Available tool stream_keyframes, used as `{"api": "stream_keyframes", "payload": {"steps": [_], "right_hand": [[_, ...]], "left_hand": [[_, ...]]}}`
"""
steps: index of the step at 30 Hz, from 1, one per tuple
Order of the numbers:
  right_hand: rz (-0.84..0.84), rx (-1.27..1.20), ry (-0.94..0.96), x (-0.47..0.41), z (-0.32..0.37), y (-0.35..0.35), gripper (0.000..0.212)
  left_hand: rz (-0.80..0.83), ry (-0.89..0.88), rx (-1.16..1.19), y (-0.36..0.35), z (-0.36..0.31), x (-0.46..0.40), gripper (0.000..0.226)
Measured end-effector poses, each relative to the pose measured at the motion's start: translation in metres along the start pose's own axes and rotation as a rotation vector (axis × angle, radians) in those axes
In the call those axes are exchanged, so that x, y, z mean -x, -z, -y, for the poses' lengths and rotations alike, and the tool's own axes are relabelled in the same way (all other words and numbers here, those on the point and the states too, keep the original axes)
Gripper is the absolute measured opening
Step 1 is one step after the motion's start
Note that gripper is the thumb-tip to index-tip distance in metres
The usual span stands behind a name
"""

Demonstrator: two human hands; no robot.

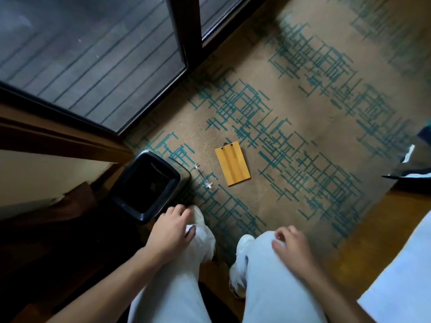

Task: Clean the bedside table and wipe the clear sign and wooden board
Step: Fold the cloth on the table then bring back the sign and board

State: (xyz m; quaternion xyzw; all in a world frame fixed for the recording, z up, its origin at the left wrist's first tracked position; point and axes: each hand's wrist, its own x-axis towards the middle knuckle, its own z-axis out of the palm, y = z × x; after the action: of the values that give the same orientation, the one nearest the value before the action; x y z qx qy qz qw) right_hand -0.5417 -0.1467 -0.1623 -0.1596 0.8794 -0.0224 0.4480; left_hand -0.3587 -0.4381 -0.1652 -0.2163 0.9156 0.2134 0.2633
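A small yellow wooden board (232,163) lies flat on the patterned carpet, dark fasteners at its far end. Left of it a clear sign (203,176) lies on the carpet beside the bin, hard to make out. My left hand (171,229) hovers over my left knee near the bin's corner, fingers loosely curled and holding nothing. My right hand (291,245) rests on my right knee, fingers bent, nothing in it. Both hands are well short of the board.
A black waste bin (145,185) stands left of my feet. Dark wooden furniture (58,206) fills the lower left. A glass door with a dark frame (186,31) runs along the top. White bedding (401,276) is at the right edge.
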Motion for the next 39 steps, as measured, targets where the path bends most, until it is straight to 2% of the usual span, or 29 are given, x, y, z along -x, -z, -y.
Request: {"api": "stream_keyframes", "payload": {"steps": [2, 4, 6, 10, 14, 17, 21, 24, 30, 39], "right_hand": [[-0.098, -0.040, 0.004, -0.047, -0.008, 0.006, 0.019], [-0.202, -0.033, 0.055, -0.101, -0.016, 0.011, 0.030], [-0.239, -0.001, 0.116, -0.157, -0.016, 0.011, 0.045], [-0.229, 0.108, 0.186, -0.251, 0.004, 0.005, 0.067], [-0.182, 0.150, 0.243, -0.325, 0.023, -0.009, 0.079], [-0.158, 0.146, 0.294, -0.374, 0.030, -0.017, 0.085], [-0.170, 0.174, 0.292, -0.417, 0.031, -0.043, 0.087], [-0.162, 0.162, 0.287, -0.437, 0.027, -0.068, 0.087], [-0.136, 0.047, 0.218, -0.463, 0.024, -0.103, 0.084], [-0.188, -0.064, 0.188, -0.476, 0.027, -0.115, 0.062]], "left_hand": [[-0.054, 0.001, 0.054, -0.018, -0.003, -0.037, 0.051], [-0.087, 0.020, 0.115, -0.041, -0.009, -0.074, 0.045], [-0.086, 0.071, 0.164, -0.066, -0.010, -0.110, 0.049], [-0.082, 0.256, 0.243, -0.117, 0.001, -0.174, 0.055], [-0.044, 0.383, 0.238, -0.166, 0.014, -0.220, 0.054], [-0.093, 0.458, 0.267, -0.195, 0.016, -0.245, 0.052], [-0.212, 0.538, 0.321, -0.218, 0.023, -0.268, 0.055], [-0.196, 0.573, 0.294, -0.232, 0.032, -0.281, 0.057], [-0.149, 0.632, 0.318, -0.251, 0.041, -0.297, 0.046], [-0.110, 0.735, 0.480, -0.263, 0.041, -0.311, 0.035]]}}
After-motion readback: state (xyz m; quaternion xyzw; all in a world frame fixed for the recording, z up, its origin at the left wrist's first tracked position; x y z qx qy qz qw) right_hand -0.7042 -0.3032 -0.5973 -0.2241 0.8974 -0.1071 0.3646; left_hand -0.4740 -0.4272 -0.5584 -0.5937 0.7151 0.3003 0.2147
